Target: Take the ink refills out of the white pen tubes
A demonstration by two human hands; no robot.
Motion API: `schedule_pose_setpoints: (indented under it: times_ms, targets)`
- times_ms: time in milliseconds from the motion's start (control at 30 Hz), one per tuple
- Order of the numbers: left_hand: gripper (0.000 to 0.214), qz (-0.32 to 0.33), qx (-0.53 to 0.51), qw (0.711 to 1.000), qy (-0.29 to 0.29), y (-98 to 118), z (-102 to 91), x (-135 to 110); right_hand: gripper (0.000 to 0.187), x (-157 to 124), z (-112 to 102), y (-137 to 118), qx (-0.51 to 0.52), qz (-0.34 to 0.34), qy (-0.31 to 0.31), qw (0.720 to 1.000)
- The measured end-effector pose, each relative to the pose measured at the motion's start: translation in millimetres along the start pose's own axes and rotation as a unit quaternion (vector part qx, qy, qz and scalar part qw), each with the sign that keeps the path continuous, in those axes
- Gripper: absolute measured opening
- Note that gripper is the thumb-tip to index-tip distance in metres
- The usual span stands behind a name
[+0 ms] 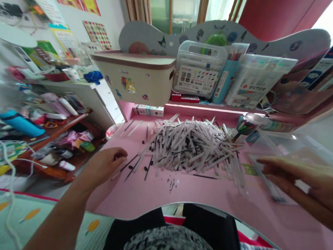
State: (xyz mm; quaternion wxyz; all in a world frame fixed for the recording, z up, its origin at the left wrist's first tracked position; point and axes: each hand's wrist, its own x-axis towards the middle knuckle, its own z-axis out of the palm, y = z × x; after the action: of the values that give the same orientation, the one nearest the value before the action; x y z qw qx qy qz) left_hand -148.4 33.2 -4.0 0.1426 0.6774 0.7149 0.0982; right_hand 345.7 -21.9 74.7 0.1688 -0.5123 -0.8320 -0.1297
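My left hand [106, 166] hovers at or rests on the left of the pink desk [150, 201], fingers loosely curved, thumb apart, nothing visible in them. Beside it lie thin black sticks [132, 168] and small black caps [146, 168]. Toward the middle spreads a large heap of translucent white pen tubes [187, 144], some with dark rods among them. At the right, my right hand [301, 177] reaches over a clear plastic box [313, 146], slightly blurred, with fingers stretched out and apart. Its palm side and part of the box are hidden.
A cream lidded bin [140, 80], a clear marker case [198, 71] and a marker pack [258, 84] stand on the shelf behind. A can holding pens [247, 126] stands right of the heap. Cluttered shelves [65, 128] are at the left.
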Motion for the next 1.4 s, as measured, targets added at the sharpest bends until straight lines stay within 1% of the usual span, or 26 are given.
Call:
schedule_pose_setpoints:
  times_ms: [33,100,167,233,333,500,633,767,867,967,1033,1100,1167,1233,1267,1333,1367,1400]
  targets:
    - [0.036,0.012,0.01,1.0,-0.015,0,-1.1,5,0.045,4,4,-13,0.012,-0.046,-0.006,0.999]
    - [0.033,0.035,0.017,0.998,-0.039,4,-3.1,16,0.04,11,12,-34,0.036,-0.09,-0.021,0.995]
    - [0.031,0.057,0.013,0.997,-0.052,11,-4.7,27,0.036,15,20,-49,0.069,-0.087,-0.051,0.992]
    - [0.029,0.075,0.012,0.995,-0.062,18,-5.3,39,0.033,16,28,-60,0.111,-0.071,-0.096,0.987]
    - [0.028,0.077,0.025,0.994,-0.072,28,-2.6,53,0.031,12,39,-74,0.16,-0.04,-0.152,0.974]
    - [0.023,0.057,0.065,0.994,-0.072,39,8.3,63,0.029,2,55,-86,0.195,-0.001,-0.195,0.961]
    - [0.024,0.045,0.074,0.992,-0.089,43,14.5,66,0.03,-4,60,-89,0.2,0.006,-0.23,0.952]
    - [0.023,0.035,0.082,0.992,-0.091,44,14.8,70,0.03,-7,61,-92,0.214,0.014,-0.256,0.943]
    - [0.021,0.028,0.088,0.992,-0.081,40,10.3,72,0.028,-7,62,-95,0.229,0.023,-0.271,0.935]
    - [0.017,0.03,0.065,0.994,-0.081,29,2.1,69,0.027,-6,65,-97,0.243,0.022,-0.271,0.931]
    - [0.016,0.032,0.009,0.994,-0.1,19,-5.2,64,0.027,-6,67,-98,0.247,0.021,-0.268,0.931]
    - [0.026,0.023,-0.051,0.99,-0.13,9,-13.3,55,0.027,-6,68,-99,0.249,0.025,-0.274,0.928]
    - [0.044,0.012,-0.095,0.984,-0.15,0,-21.0,44,0.026,-5,68,-99,0.252,0.029,-0.285,0.924]
    - [0.049,0.006,-0.116,0.986,-0.123,-7,-26.2,32,0.025,-5,68,-100,0.257,0.03,-0.292,0.921]
    - [0.045,0.003,-0.115,0.987,-0.11,-11,-27.3,26,0.025,-4,68,-100,0.259,0.028,-0.292,0.92]
    - [0.032,-0.004,-0.11,0.988,-0.109,-16,-26.0,14,0.024,-3,69,-101,0.263,0.026,-0.293,0.919]
    - [0.028,-0.011,-0.119,0.987,-0.109,-18,-23.7,9,0.023,-2,69,-102,0.263,0.026,-0.296,0.918]
    - [0.029,-0.015,-0.134,0.986,-0.097,-20,-20.8,4,0.023,-1,69,-103,0.263,0.029,-0.301,0.916]
